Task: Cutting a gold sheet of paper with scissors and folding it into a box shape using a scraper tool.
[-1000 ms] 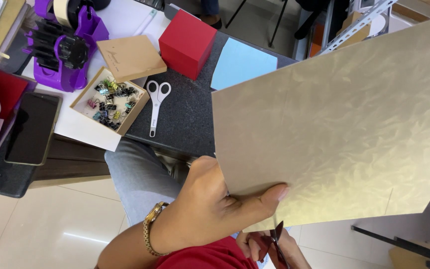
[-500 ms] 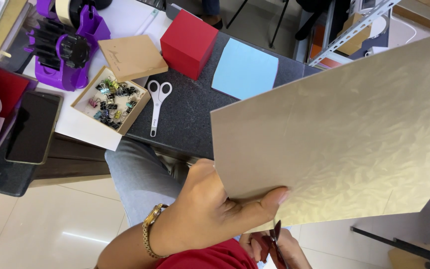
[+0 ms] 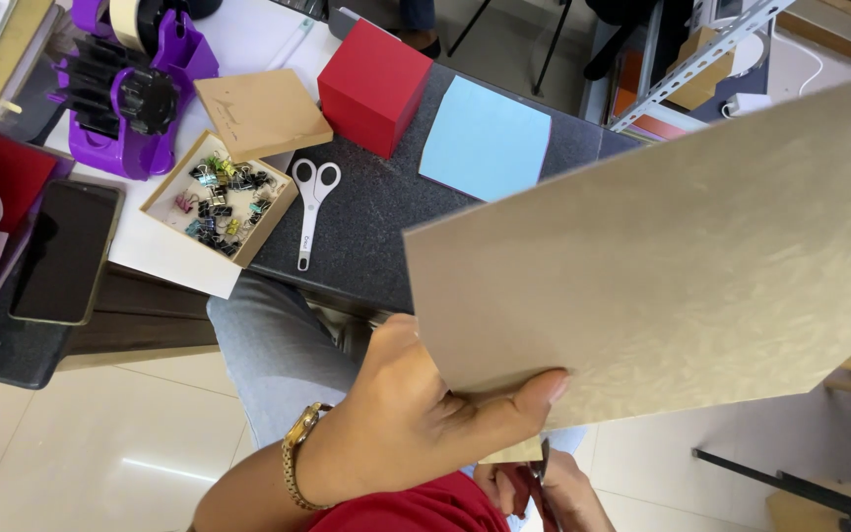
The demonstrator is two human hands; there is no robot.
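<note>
Fingers of the left hand (image 3: 416, 424) pinch the gold card (image 3: 662, 266) at its lower-left corner; beneath that corner, the right hand (image 3: 554, 493) grips red-handled scissors (image 3: 534, 483), blades pointing up toward the card's edge.

Dark speckled counter (image 3: 376, 212) carries white-handled scissors (image 3: 312, 202), red box (image 3: 374, 87), light blue paper sheet (image 3: 485, 138), open cardboard box of binder clips (image 3: 219, 197), its lid (image 3: 261, 113).

Gold sheet (image 3: 682, 266) blocks the right side, bare dark desktop (image 3: 376, 232) between white scissors (image 3: 313, 202) and blue paper (image 3: 485, 138)
</note>
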